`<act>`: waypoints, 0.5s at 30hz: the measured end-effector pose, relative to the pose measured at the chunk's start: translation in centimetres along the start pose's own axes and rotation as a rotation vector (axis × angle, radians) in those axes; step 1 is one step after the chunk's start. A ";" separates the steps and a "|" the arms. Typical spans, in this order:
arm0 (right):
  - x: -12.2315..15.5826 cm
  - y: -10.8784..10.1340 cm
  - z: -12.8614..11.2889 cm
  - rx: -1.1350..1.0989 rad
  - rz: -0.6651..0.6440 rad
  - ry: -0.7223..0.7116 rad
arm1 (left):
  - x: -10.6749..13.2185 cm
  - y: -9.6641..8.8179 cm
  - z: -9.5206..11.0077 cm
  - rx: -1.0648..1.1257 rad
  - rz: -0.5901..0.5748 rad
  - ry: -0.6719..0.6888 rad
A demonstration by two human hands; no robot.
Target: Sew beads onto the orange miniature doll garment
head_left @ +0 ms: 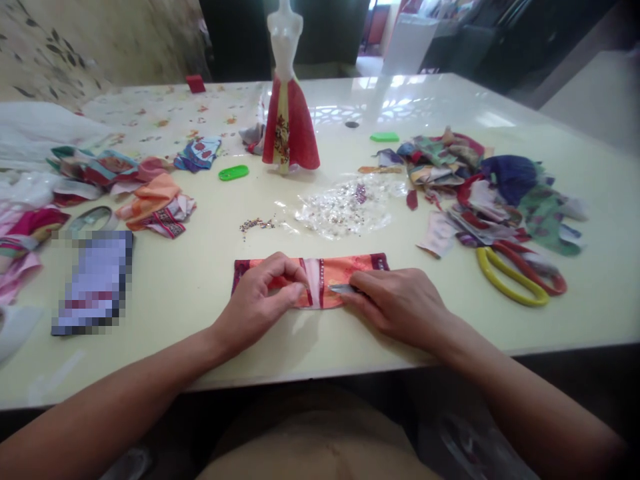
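Observation:
An orange cloth piece with dark maroon ends and a pale middle strip lies flat before me, with small shiny dots along a dark band. My left hand rests over its left half, thumb and forefinger pinched together; whatever is between them is too small to make out. In my right hand is a slim pointed metal tool, its tip directed left over the cloth beside the strip. Just beyond the cloth lie loose tiny rhinestones and a clear plastic bag with more spread on it.
A white doll-sized dress form in a red skirt stands behind. Fabric scraps and yellow-and-red-handled scissors lie right. More scraps, a tape roll, a pixelated phone-like object and a green tray are left.

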State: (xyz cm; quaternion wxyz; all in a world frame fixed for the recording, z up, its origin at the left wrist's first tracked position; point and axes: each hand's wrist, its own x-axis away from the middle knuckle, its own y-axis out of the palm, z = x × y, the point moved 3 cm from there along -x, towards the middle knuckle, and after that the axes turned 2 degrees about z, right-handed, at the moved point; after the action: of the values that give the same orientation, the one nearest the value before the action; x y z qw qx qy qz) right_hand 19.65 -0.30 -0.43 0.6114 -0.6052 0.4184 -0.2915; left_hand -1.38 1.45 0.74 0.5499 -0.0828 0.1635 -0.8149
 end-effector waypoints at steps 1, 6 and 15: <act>-0.1 0.0 -0.1 0.011 -0.015 0.004 | -0.2 -0.1 0.0 -0.041 0.004 0.031; -0.5 -0.1 -0.3 0.059 -0.081 0.004 | -0.6 -0.2 -0.3 -0.145 -0.016 0.139; -1.1 0.1 -0.6 0.077 -0.114 0.008 | -0.6 0.2 -0.5 -0.246 -0.073 0.189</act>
State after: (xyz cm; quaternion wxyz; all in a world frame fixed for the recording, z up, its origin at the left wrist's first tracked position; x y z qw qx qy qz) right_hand 18.58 0.38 -0.31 0.6147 -0.6030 0.3743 -0.3442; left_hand -1.14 1.98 0.27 0.4878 -0.0782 0.3100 -0.8123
